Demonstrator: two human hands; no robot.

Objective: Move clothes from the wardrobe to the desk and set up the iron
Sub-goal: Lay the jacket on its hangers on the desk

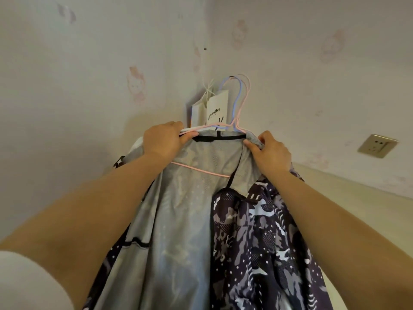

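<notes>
1. While both arms reach up mid-frame, the left hand (164, 139) pinches the jacket (192, 220) collar and pink hanger (237, 121).
2. Right hand (271, 151) pinches the collar's other side.
3. Jacket hangs at centre, below a white paper bag (214, 110).

**Both arms up at the jacket collar**

We reach both bare arms up to the grey-lined, purple camouflage-print jacket (190, 211). Our left hand (164, 139) grips its collar's left end; our right hand (271, 151) pinches the collar's right end, fingers curled.
</notes>
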